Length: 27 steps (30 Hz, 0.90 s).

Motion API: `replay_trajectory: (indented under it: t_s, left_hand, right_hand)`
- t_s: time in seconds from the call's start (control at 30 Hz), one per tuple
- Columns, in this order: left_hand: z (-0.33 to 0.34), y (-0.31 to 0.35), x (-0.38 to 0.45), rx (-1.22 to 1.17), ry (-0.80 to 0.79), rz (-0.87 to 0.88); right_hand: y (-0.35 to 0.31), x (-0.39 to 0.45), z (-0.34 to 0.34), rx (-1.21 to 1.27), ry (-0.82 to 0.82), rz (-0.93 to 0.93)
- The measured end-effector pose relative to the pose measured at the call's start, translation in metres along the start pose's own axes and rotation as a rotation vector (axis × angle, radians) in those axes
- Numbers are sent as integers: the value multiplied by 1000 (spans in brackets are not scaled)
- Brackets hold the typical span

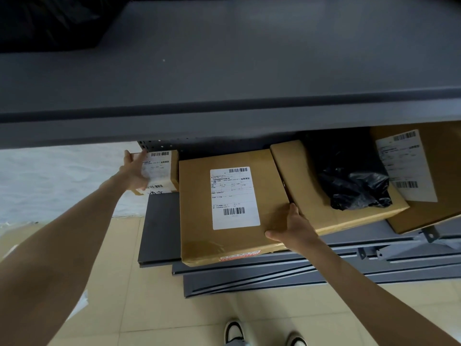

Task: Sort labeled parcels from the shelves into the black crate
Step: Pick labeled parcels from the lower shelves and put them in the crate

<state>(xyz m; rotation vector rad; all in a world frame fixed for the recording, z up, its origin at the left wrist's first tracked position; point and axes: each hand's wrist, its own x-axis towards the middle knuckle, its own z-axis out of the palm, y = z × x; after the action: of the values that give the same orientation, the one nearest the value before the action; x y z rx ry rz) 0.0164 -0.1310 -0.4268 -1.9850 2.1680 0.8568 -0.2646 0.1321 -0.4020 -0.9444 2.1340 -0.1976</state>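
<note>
In the head view, a large flat cardboard parcel (229, 206) is lying on the lower dark grey metal shelf (159, 228), its front edge overhanging the shelf lip, and it is serving as the landmark here. Its brown surface is smooth and taped glossy, carrying a white rectangular label (234, 198) with barcodes at top and bottom and a red-printed strip along its front edge. The right hand (291, 228) is gripping this parcel's near right corner, thumb lying along the front edge and fingers pressing on the top face and side. To the left of the parcel, a smaller cardboard box (162, 171) with a white barcode label is standing against the perforated back panel; the left hand (136, 168) is lying open and flat against that box's left face, fingers spread, not closed around it. To the right of the parcel, a second plain cardboard parcel (299, 171) is sitting tilted, with a crumpled, shiny black plastic bag (354, 186) resting on it. Further right, another labeled cardboard parcel (429, 176) is lying at an angle. Above the parcel, a matte grey upper shelf (224, 71) is spanning the frame. Below it, beige floor tiles (174, 315) and the tips of two black-and-white shoes (234, 330) are showing. The black crate is not identifiable.
</note>
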Motion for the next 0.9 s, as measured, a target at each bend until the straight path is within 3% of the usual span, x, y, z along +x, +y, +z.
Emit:
replay_trajectory:
  t_s: [0.23,0.6,0.77,0.9]
  left_hand:
    - [21,10,0,237,28,-32]
    - [28,10,-14,219,132,100]
    - [39,18,-47,-100,411,272]
    - [46,32,-76,-127,377,378]
  right_hand:
    - [0,4,0,14,5,-9]
    - [1,5,0,17,-7,-6]
    - [2,6,-2,60,-31,28]
    - [0,7,-4,90,-36,41]
